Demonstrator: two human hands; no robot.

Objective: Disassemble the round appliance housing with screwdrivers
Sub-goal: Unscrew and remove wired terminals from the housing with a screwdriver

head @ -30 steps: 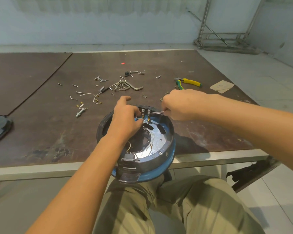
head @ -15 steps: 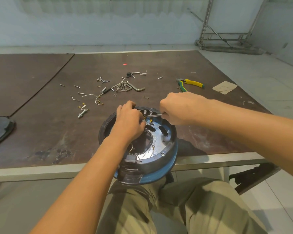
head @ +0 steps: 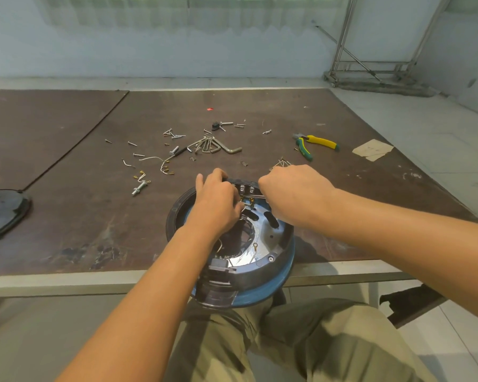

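Note:
The round appliance housing (head: 280,252), black and blue with a shiny metal inner plate, leans on the table's front edge and my lap, open side up. My left hand (head: 218,202) curls over its far inner rim, fingers gripping near the brass terminals (head: 247,201). My right hand (head: 293,194) is fisted round a thin metal tool shaft (head: 255,196) whose tip points left at those terminals. The tool's handle is hidden inside my fist.
Loose screws, wire bits and a bolt (head: 140,187) lie scattered on the brown table (head: 94,216). A bunch of hex keys (head: 215,147) lies mid-table, yellow-green pliers (head: 315,144) and a cardboard scrap (head: 373,150) at right. A black round cover (head: 3,210) sits at the left edge.
Both hands stay at the terminals; the left index finger, raised earlier, has curled down onto the housing's rim. The right fist has shifted slightly with the tool.

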